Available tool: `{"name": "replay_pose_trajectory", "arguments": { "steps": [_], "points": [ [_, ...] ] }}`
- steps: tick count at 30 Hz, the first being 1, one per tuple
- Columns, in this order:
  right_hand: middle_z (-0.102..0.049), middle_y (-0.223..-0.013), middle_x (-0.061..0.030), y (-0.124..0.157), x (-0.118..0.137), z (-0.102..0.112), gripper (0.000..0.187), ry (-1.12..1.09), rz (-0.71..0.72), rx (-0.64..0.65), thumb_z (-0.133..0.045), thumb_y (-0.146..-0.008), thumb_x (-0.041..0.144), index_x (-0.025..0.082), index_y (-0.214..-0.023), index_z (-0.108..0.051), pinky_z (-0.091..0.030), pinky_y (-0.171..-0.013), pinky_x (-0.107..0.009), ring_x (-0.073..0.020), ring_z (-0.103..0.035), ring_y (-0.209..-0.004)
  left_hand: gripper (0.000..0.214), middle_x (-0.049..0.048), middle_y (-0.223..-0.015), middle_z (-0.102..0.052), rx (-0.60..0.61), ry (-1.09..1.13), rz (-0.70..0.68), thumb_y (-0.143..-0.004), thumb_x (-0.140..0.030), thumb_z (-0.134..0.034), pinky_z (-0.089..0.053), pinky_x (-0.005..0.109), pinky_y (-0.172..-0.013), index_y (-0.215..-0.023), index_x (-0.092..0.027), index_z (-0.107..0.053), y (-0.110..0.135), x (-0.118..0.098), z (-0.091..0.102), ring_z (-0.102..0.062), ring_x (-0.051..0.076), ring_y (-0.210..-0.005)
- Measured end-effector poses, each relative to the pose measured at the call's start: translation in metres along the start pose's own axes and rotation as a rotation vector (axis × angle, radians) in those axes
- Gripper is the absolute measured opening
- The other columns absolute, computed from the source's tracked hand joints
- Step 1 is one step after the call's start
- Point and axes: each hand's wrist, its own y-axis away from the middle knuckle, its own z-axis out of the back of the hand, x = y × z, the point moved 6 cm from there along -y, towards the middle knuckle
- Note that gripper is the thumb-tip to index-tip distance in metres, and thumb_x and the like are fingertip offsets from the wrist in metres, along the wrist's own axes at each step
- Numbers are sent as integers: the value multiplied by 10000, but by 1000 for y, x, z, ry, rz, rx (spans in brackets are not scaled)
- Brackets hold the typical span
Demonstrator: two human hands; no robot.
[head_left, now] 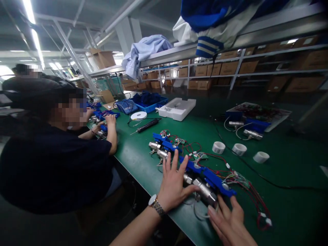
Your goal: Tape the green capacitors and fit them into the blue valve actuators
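Observation:
Along the near edge of the green bench lies a row of several blue plastic brackets [215, 181] with silver metal valve fittings [204, 191] and thin red and white wires [252, 198]. My left hand [173, 182], with a watch at its wrist, lies over the middle of the row with fingers spread. Its thumb reaches a metal fitting. At the row's right end is my right hand [229, 217], fingers apart, its fingertips by the end of the last blue bracket. A thin pale cable [198, 212] loops between the two hands.
A person [51, 153] works at the bench to my left. Beyond the row lie a black screwdriver-like tool [147, 126], a white foam tray [176, 108], a blue bin [153, 106] and white label rolls [218, 147]. More fittings sit by a tray [278, 114] at right.

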Motion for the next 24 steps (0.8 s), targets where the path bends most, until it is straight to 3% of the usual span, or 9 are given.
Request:
{"name": "replay_pose_trajectory", "arguments": {
  "steps": [3,5,8,12,15,20,22,24],
  "points": [
    [-137,-1736,-136,-11,7,-28,1465,-38,-20,59,-916,-726,799,419,-1694,116,-263,-1216,-655,-406,-211,-1575,1154,122,-1817,165,-84,-55,185,-806,-695,-811,-63,752,-1289,-1722,-354,-198,-10,48,17,116,516,-1646],
    [-139,-1737,-128,-21,6,-42,1487,-65,-10,95,-949,-729,739,382,-1706,114,-282,-1240,-586,-378,-218,-1578,1185,158,-1811,171,-97,-62,260,-791,-663,-841,-79,766,-1275,-1725,-337,-188,-18,76,24,108,554,-1632],
    [-134,-1739,-125,-42,3,-59,1550,-105,9,124,-999,-707,616,321,-1712,144,-342,-1251,-476,-342,-219,-1584,1153,202,-1816,81,-77,-45,274,-813,-686,-809,-155,769,-1260,-1723,-328,-198,-31,109,27,4,584,-1628],
    [-165,-1735,-100,-69,3,-78,1585,-139,18,160,-1019,-672,515,342,-1703,173,-423,-1223,-446,-336,-292,-1563,1154,230,-1810,-50,-55,-41,246,-805,-726,-792,-215,750,-1256,-1717,-294,-232,-50,144,28,-4,582,-1628],
    [-153,-1739,-67,-80,7,-96,1566,-151,1,216,-998,-697,491,352,-1692,204,-363,-1265,-447,-317,-303,-1561,1151,260,-1796,-100,-59,-64,222,-802,-723,-793,-234,746,-1253,-1706,-235,-272,-65,166,30,-3,579,-1631],
    [-133,-1740,-71,-100,16,-134,1535,-136,-32,379,-923,-780,470,281,-1645,331,-218,-1322,-488,-292,-240,-1583,968,239,-1757,-281,-99,-158,193,-870,-609,-767,-299,710,-1251,-1652,-191,-381,-97,197,45,-163,529,-1636],
    [-106,-1744,-102,-111,21,-147,1488,-106,-53,430,-872,-823,409,258,-1620,376,-226,-1315,-522,-299,-239,-1581,901,248,-1708,-379,-116,-210,195,-878,-546,-780,-349,680,-1239,-1614,-158,-435,-109,199,59,-268,513,-1610],
    [-119,-1739,-141,-121,29,-148,1382,-53,-75,464,-816,-872,337,248,-1655,319,-289,-1285,-549,-318,-284,-1559,794,256,-1626,-491,-135,-254,195,-899,-488,-780,-414,638,-1211,-1546,-116,-510,-116,186,76,-400,492,-1548]
  ]
}}
